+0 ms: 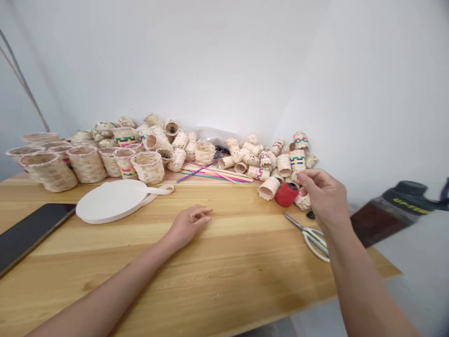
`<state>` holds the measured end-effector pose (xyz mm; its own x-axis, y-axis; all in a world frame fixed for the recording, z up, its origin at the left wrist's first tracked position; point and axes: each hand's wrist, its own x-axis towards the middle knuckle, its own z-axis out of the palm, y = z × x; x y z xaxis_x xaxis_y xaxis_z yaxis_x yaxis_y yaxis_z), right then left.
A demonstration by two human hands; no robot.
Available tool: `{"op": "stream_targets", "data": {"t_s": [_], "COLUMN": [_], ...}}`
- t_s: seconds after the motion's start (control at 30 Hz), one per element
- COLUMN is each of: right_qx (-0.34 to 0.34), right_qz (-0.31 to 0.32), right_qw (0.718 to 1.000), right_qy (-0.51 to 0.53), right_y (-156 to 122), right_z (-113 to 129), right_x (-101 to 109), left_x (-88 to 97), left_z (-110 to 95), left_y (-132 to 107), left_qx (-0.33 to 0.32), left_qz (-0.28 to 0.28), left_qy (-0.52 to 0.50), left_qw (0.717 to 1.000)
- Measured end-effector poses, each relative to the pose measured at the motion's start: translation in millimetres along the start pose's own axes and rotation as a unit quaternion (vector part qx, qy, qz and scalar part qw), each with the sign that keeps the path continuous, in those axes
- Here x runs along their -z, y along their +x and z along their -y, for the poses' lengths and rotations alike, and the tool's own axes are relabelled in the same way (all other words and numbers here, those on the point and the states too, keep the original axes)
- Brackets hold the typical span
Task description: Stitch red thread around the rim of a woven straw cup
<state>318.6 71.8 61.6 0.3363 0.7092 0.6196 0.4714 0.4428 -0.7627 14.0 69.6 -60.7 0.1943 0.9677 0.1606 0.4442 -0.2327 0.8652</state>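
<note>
Small woven basket (302, 201), tipped on its side, just below right hand (324, 197), left hand (189, 226) well away, hands apart, empty

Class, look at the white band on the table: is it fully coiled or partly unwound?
Partly unwound: the white band lies flat in a tight coil, but its loose end trails out to the right.
</note>
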Motion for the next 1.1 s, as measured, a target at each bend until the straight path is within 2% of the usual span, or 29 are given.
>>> {"op": "stream_targets", "data": {"t_s": [0.07,0.13,0.2,0.27,0.33,0.43,0.5,0.53,0.6,0.67,0.73,0.8,0.87,0.97,1.1], "right_qx": [0.055,0.118,0.166,0.185,0.177,0.208,0.226,0.235,0.252,0.280,0.317,0.348,0.365,0.379,0.372], "right_qz": [0.021,0.022,0.043,0.083,0.155,0.302,0.350,0.363,0.375,0.363,0.338,0.320,0.326,0.361,0.391], "right_qw": [0.990,0.972,0.949,0.923,0.901,0.862,0.844,0.839,0.833,0.833,0.837,0.842,0.842,0.834,0.835], "right_qy": [-0.132,-0.204,-0.263,-0.326,-0.365,-0.350,-0.337,-0.330,-0.320,-0.309,-0.289,-0.260,-0.228,-0.174,-0.111], "right_y": [11.7,24.3,31.7,28.3,12.7,-22.2,-40.4,-45.7,-48.9,-46.3,-44.1,-46.7,-54.4,-70.6,-88.5], "right_z": [10.4,18.6,18.3,5.4,-18.0,-59.0,-80.5,-88.1,-96.9,-97.8,-91.1,-77.8,-61.4,-42.9,-43.3], "right_x": [11.1,18.5,16.2,0.1,-27.8,-74.2,-96.3,-103.5,-110.9,-111.7,-109.7,-108.1,-109.8,-118.4,-127.4], "left_x": [-0.3,0.0,0.0,-0.1,0.9,9.0,21.1,29.4,49.4,72.6,96.3,117.3,132.5,141.1,135.2], "left_z": [-0.8,-1.5,-3.6,-8.9,-18.5,-38.3,-50.0,-53.7,-54.8,-46.9,-31.7,-12.6,6.7,30.3,47.9], "left_y": [0.4,0.0,-2.3,-6.4,-11.5,-19.3,-24.6,-27.2,-32.1,-35.3,-34.5,-27.4,-14.0,9.6,24.8], "left_qx": [-0.010,-0.015,-0.025,-0.047,-0.081,-0.139,-0.174,-0.200,-0.226,-0.212,-0.164,-0.103,-0.073,-0.043,-0.034], "left_qz": [0.007,0.021,0.043,0.071,0.116,0.196,0.247,0.270,0.281,0.249,0.186,0.108,0.058,0.010,0.019], "left_qy": [0.015,0.036,0.062,0.091,0.120,0.164,0.215,0.260,0.319,0.341,0.367,0.413,0.432,0.451,0.463], "left_qw": [1.000,0.999,0.997,0.992,0.983,0.957,0.929,0.905,0.876,0.881,0.897,0.898,0.897,0.892,0.886]}}
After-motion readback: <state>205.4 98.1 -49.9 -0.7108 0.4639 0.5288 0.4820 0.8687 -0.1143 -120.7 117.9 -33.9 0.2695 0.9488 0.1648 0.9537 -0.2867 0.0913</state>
